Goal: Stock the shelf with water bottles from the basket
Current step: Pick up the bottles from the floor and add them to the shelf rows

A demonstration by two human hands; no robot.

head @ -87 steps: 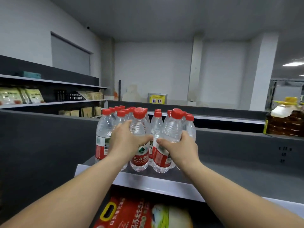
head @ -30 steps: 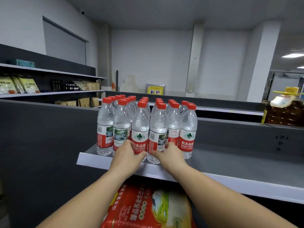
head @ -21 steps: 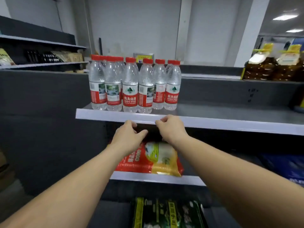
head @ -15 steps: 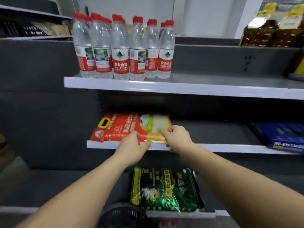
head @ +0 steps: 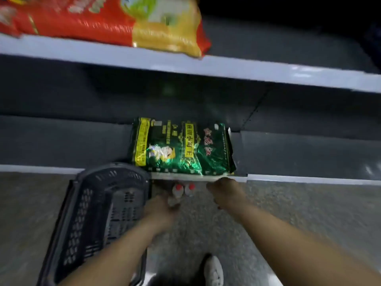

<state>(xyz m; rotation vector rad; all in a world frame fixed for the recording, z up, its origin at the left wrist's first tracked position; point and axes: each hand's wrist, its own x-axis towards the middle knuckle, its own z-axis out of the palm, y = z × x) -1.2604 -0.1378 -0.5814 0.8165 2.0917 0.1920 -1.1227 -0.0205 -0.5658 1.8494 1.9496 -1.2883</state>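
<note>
Reaching: two hands [head: 158,207] [head: 225,193], fingers blurred, cannot tell; two bottles [head: 183,189]; one basket [head: 86,219].

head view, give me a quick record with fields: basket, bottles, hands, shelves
basket: dark plastic basket on the floor, looks empty inside
bottles: two red-capped water bottles stand on the floor between the basket and the right hand
left hand: left hand at the nearer bottle, grip blurred
right hand: right hand beside the bottles, holding nothing
lower shelf: green bag lying flat
upper shelf: red and yellow bag lying flat
other: white shoe on the floor
</note>
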